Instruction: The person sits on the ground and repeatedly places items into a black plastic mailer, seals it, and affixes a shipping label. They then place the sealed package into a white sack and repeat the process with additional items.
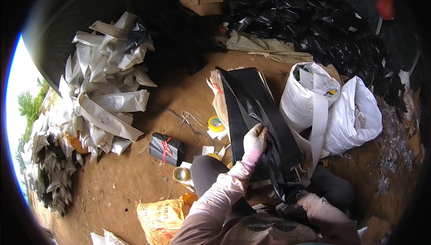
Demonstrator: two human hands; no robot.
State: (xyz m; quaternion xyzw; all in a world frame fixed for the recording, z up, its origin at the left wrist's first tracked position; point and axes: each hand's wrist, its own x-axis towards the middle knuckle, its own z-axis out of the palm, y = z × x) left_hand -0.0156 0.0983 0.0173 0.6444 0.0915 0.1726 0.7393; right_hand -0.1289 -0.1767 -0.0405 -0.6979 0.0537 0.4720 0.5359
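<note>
In front of me lies a flat stack of black plastic bags point(239, 117), with a loose, wrinkled black bag point(251, 100) on top. My left hand point(256, 140), in a dirty pale glove, has its fingers closed on the folds of that loose bag. The bag's gathered near end bunches up by my lap. There my right hand point(300, 196) is mostly hidden behind or inside the black plastic; only the wrist end shows, so its grip cannot be made out. Pale sheets tied with red string point(218, 90) stick out from the stack's left side.
Right of the stack stand two white woven sacks point(298, 102) point(350, 123); one holds printed packets. Tape rolls point(216, 123) point(181, 174) and a tied black bundle point(167, 149) lie left. Pale parcels point(101, 107) and black parcels point(303, 16) are heaped around. A yellow sack point(161, 216) sits near.
</note>
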